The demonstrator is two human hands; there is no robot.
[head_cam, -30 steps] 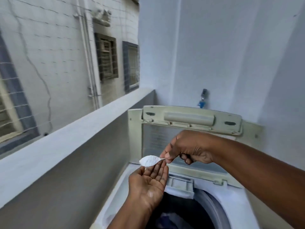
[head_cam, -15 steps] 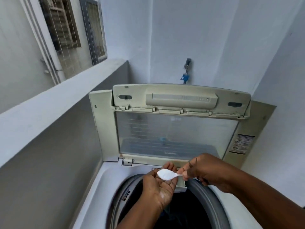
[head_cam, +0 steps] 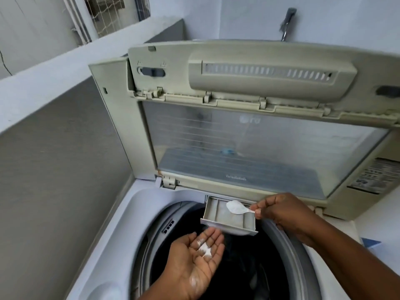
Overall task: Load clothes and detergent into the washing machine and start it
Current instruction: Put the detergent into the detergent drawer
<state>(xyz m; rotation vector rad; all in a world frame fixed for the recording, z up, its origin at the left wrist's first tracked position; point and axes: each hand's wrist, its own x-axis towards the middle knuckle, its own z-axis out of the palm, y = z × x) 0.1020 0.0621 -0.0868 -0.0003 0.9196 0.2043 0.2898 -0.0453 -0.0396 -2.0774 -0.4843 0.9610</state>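
Observation:
The top-loading washing machine [head_cam: 121,224] stands with its lid [head_cam: 249,135] raised upright. A small grey detergent drawer [head_cam: 218,217] is pulled out over the dark drum [head_cam: 249,267], where dark clothes lie dimly. My right hand [head_cam: 279,210] pinches the handle of a white spoon [head_cam: 236,207] heaped with white powder, held just above the drawer. My left hand [head_cam: 198,256] is held flat, palm up, over the drum's front, with a little spilled white powder [head_cam: 203,249] on its fingers and palm.
A grey parapet wall [head_cam: 65,169] runs close along the machine's left side. A tap [head_cam: 286,22] sticks out of the back wall above the lid. A blue-and-white object [head_cam: 371,242] lies on the machine's right top edge.
The view dropped toward the machine. My right hand carried the spoon from my left palm to above the pulled-out drawer. My left hand lowered, with powder left on it.

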